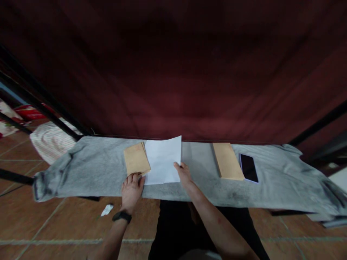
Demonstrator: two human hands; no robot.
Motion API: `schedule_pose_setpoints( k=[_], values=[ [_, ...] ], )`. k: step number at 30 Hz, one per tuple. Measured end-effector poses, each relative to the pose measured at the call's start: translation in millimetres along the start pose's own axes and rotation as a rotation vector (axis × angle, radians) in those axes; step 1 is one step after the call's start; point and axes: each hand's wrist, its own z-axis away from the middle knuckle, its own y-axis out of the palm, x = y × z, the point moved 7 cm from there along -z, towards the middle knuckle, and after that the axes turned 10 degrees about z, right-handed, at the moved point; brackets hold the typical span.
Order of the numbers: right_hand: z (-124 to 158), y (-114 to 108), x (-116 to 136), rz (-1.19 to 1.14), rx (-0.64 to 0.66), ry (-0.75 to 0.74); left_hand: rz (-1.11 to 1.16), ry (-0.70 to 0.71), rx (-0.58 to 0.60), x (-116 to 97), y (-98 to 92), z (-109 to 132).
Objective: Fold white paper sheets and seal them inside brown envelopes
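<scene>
My right hand (183, 173) pinches the right edge of a white sheet of paper (162, 159), thumb on top. The sheet's far right corner is raised off the cloth, and another sheet edge shows beneath it. My left hand (132, 187), a dark band on its wrist, has its fingers closed at the near edge of a small stack of brown envelopes (136, 157). Those envelopes lie a little askew, beside the left edge of the paper. Part of their near edge is hidden by my left fingers.
A grey cloth (92, 169) covers the long narrow surface. To the right lie a thicker brown envelope stack (228, 160) and a phone (248, 168) touching it. Dark red fabric (173, 90) hangs behind. Black bars (40, 86) stand left. A crumpled white scrap (107, 209) is on the tiled floor.
</scene>
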Motion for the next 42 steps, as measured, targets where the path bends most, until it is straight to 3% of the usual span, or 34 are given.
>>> schedule_pose_setpoints(
  k=[8,10,12,15,18,21,24,27,29,32,36,39,42],
  values=[
    [69.7,-178.5,-53.2,0.141,-0.224,0.120,0.041,-0.018,0.006,-1.4,0.6,-0.6],
    [86.0,-204.8,-63.4,0.174,-0.248,0.137,0.097,0.020,-0.060,-9.3,-2.6,-1.2],
    [96.4,-216.0,-69.5,0.197,-0.253,0.139,0.199,0.093,-0.124,-26.5,-3.8,0.6],
    [100.5,-211.3,-72.1,0.221,-0.249,0.124,0.446,0.209,-0.105,-71.5,4.0,11.2],
    [92.4,-194.4,-69.7,0.247,-0.227,0.094,0.605,0.307,0.036,-133.6,19.6,31.9],
    [78.6,-181.3,-66.2,0.294,-0.208,0.055,0.638,0.450,0.170,-193.1,33.3,55.2],
    [71.4,-179.6,-62.8,0.357,-0.215,0.032,0.548,0.554,0.251,-226.4,46.3,70.3],
    [79.0,-184.5,-50.3,0.523,-0.297,-0.049,0.430,0.589,0.264,-235.4,56.0,77.2],
    [89.1,-178.6,-33.9,0.755,-0.350,-0.191,0.381,0.596,0.250,-237.8,59.7,79.9],
    [98.9,-145.7,-18.2,1.018,-0.255,-0.408,0.349,0.623,0.243,-246.9,64.9,82.1],
    [97.1,-111.1,-22.1,1.157,-0.118,-0.478,0.321,0.612,0.238,-254.6,73.9,74.2],
    [94.3,-118.1,-29.1,1.171,-0.167,-0.450,0.341,0.554,0.222,-239.4,78.0,60.0],
    [95.1,-137.2,-35.6,1.138,-0.214,-0.444,0.382,0.441,0.181,-207.9,79.6,40.7]
  ],
)
